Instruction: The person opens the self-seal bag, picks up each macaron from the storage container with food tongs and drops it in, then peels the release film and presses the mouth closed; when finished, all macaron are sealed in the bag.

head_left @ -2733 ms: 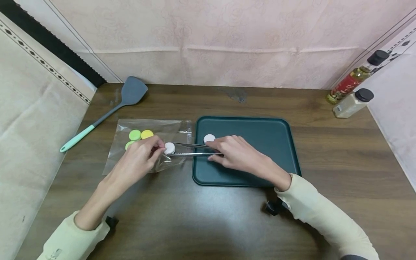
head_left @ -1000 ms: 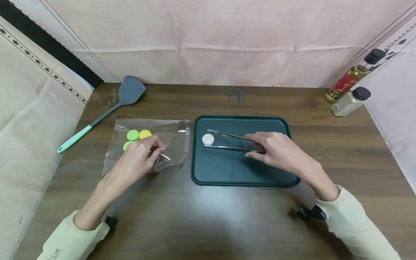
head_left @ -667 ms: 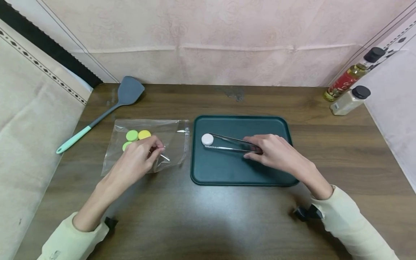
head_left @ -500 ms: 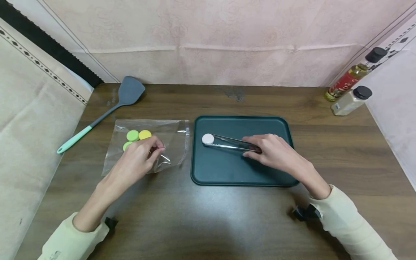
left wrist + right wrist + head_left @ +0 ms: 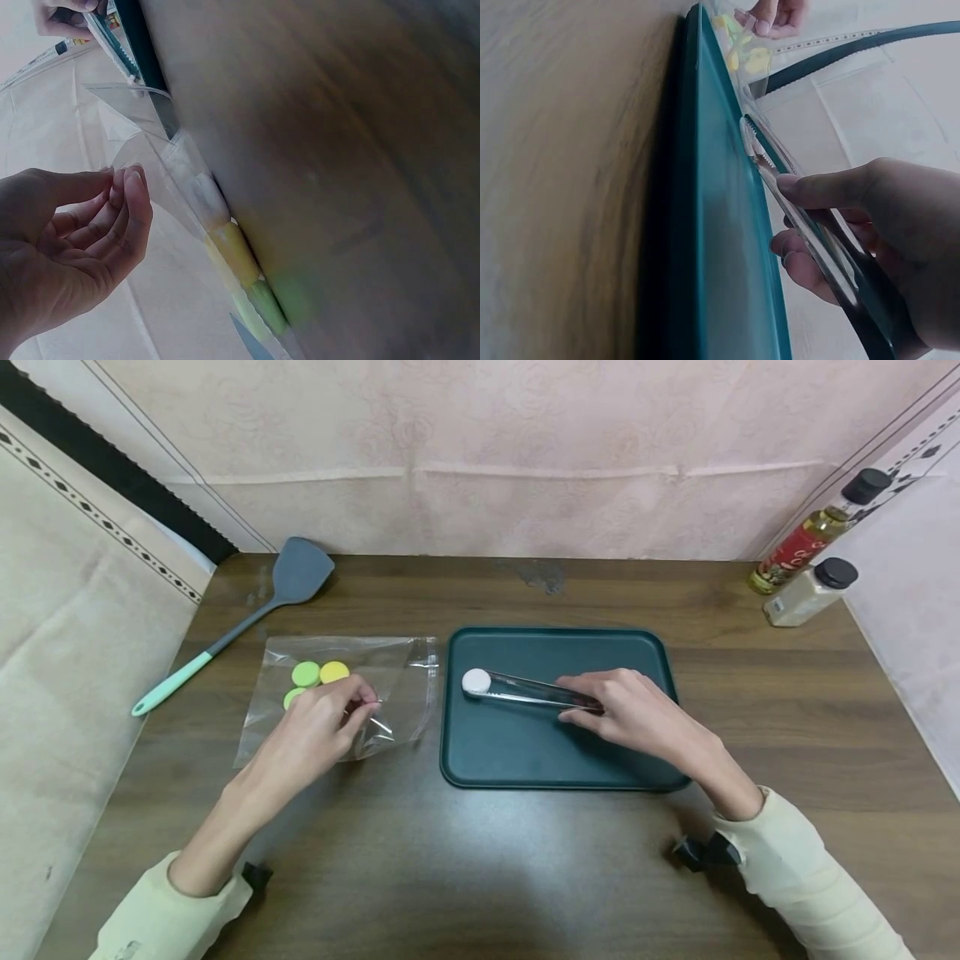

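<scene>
My left hand (image 5: 330,714) pinches the edge of a clear plastic zip bag (image 5: 397,672) lying left of the tray. Green discs (image 5: 306,673) and a yellow disc (image 5: 334,672) lie inside; the left wrist view also shows a whitish piece (image 5: 210,198) in it. With my right hand (image 5: 622,706) I hold metal tongs (image 5: 532,690) over the dark green tray (image 5: 555,760). Their tips are closed around a white disc (image 5: 476,682) at the tray's left side. Whether that disc is lifted off the tray, I cannot tell.
A grey spatula (image 5: 300,572) with a mint handle lies at the back left of the wooden table (image 5: 450,877). At the back right stand an oil bottle (image 5: 802,543) and a black-capped jar (image 5: 806,597).
My right hand has moved the tongs rightward from the bag to the tray, and their tips have closed on the white disc there. The other white disc, earlier beside my left fingers, is out of head view.
</scene>
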`<state>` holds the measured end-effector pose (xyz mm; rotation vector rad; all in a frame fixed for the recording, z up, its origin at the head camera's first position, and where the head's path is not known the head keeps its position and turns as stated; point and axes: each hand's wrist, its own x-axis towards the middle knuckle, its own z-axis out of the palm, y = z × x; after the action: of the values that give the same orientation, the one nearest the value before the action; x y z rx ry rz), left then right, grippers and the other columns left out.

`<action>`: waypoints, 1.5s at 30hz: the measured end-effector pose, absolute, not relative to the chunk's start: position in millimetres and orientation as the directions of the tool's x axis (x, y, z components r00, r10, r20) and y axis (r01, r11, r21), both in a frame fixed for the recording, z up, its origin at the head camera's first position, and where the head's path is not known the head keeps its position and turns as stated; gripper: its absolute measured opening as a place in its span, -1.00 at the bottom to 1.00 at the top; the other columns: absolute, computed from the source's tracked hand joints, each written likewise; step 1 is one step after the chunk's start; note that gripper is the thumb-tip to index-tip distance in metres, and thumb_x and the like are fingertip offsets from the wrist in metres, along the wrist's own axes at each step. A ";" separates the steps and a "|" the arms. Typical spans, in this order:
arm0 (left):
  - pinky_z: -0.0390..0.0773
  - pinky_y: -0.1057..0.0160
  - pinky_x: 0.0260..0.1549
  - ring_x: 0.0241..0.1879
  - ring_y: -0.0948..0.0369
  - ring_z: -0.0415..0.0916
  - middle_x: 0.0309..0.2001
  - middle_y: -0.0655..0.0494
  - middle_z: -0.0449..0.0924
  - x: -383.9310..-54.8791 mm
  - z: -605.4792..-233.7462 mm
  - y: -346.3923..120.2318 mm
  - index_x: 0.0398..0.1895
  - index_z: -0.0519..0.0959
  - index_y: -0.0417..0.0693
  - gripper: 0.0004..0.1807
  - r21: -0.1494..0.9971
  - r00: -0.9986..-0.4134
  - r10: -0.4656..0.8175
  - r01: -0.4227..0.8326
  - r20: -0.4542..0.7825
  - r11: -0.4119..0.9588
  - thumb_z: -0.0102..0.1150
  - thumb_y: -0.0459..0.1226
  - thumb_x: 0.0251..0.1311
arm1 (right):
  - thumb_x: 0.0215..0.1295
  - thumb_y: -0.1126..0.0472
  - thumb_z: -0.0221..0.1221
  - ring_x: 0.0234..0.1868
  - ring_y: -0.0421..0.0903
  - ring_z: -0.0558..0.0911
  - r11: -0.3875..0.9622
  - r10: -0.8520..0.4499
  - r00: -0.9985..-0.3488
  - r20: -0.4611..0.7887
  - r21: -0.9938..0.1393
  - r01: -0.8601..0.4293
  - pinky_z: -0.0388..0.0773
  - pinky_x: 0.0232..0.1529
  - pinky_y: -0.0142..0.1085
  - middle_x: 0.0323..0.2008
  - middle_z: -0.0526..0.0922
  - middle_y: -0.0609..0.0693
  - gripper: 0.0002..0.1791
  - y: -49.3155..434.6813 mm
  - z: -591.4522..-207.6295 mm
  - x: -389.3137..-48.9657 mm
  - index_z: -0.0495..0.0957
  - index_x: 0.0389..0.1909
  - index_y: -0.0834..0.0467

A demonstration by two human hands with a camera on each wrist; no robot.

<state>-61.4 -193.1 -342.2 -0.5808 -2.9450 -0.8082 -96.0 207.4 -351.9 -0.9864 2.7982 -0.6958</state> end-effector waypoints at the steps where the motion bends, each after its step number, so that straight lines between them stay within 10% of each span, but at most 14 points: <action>1: 0.48 0.34 -0.53 -0.48 0.23 0.46 -0.33 -0.03 0.71 -61.1 -342.4 -193.2 -0.18 0.66 -0.26 -0.96 0.486 -0.930 0.345 0.363 0.130 0.795 0.36 -0.45 0.46 | 0.51 0.16 0.41 -0.58 -0.30 0.41 0.681 -0.619 -0.783 0.064 -0.453 -0.575 0.32 -0.54 -0.39 0.01 0.83 0.19 -0.56 205.5 -351.7 -96.2 0.70 0.29 0.30; 45: 0.53 0.28 -0.47 -0.44 0.22 0.51 -0.33 0.00 0.72 -60.0 -342.4 -194.9 -0.19 0.65 -0.20 -0.94 0.473 -0.927 0.344 0.374 0.152 0.798 0.38 -0.45 0.45 | 0.61 0.11 0.32 -0.63 -0.25 0.35 0.622 -0.731 -0.682 0.032 -0.381 -0.684 0.13 -0.62 -0.44 -0.03 0.84 0.13 -0.53 59.2 -352.2 -134.3 0.64 0.40 0.24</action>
<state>-60.0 -194.9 -342.4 -0.5844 -2.9232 -0.7872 -134.3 59.2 -352.2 -1.1898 2.7144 -0.5575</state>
